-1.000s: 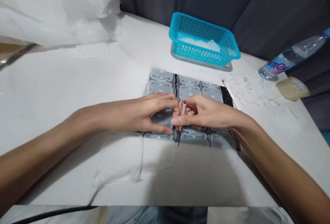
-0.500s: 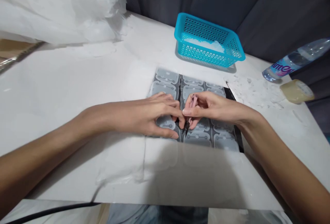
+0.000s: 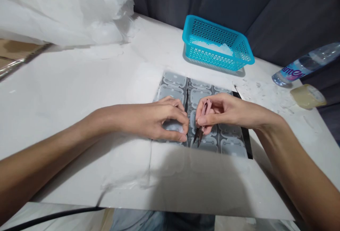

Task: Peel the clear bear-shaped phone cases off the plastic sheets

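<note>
Several translucent rounded-rectangle pieces (image 3: pixel 171 92) lie in rows over a dark flat sheet (image 3: pixel 247 144) in front of me. My left hand (image 3: pixel 170 120) rests on the left column, its thumb and index fingertip brought together near the gap between columns. Whatever is between those fingertips is too small to make out. Pink-handled thread snips (image 3: pixel 206 107) are gripped in my right hand (image 3: pixel 219 112), over the middle column. Their dark blades point down toward me and stand slightly apart, a short way right of my left fingertips.
A blue perforated basket (image 3: pixel 217 61) with whitish pieces inside stands at the back. To the right are a water bottle (image 3: pixel 294 69), a tape roll (image 3: pixel 308 96) and scattered clear scraps (image 3: pixel 261 89). White plastic wrapping (image 3: pixel 79 11) fills the back left. A black cable (image 3: pixel 58 217) runs along the front edge.
My right hand has moved right with the snips, away from my left hand. The thumb and index finger of my left hand have closed together. The view has shifted slightly.
</note>
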Action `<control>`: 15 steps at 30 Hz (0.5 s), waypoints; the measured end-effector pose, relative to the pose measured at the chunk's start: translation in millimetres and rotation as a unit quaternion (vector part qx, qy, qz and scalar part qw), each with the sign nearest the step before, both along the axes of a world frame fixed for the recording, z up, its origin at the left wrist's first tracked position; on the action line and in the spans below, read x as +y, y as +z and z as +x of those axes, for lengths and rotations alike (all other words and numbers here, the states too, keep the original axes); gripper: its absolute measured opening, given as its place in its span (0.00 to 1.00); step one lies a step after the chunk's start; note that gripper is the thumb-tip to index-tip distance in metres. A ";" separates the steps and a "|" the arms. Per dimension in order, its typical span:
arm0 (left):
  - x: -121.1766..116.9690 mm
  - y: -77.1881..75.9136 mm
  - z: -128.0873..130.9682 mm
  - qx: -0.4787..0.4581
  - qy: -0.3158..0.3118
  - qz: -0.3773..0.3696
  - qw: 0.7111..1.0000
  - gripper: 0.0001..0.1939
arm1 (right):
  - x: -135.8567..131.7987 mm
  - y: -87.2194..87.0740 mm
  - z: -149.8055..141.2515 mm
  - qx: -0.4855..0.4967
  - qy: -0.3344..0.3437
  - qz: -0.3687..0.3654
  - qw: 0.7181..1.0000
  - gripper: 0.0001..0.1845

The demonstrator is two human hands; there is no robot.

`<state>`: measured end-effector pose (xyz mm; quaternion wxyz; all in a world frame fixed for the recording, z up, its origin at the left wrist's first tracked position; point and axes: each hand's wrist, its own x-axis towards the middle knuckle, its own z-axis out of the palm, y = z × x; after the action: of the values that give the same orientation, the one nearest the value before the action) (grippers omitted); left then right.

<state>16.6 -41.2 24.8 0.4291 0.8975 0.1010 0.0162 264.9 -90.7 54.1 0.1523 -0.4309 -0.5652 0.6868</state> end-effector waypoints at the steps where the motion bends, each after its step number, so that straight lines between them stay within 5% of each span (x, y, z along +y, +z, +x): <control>1: -0.1 0.8 0.2 0.003 0.002 -0.001 1.000 0.08 | -0.2 2.0 0.4 -0.004 0.002 0.009 1.000 0.16; 15: 2.1 -2.0 -0.6 0.005 -0.006 -0.011 1.000 0.12 | -6.0 -14.6 -17.6 0.005 -0.002 -0.015 1.000 0.21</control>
<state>16.0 -39.1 22.8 0.4386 0.8933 0.0978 0.0081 247.3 -96.7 39.5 0.1498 -0.4305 -0.5529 0.6975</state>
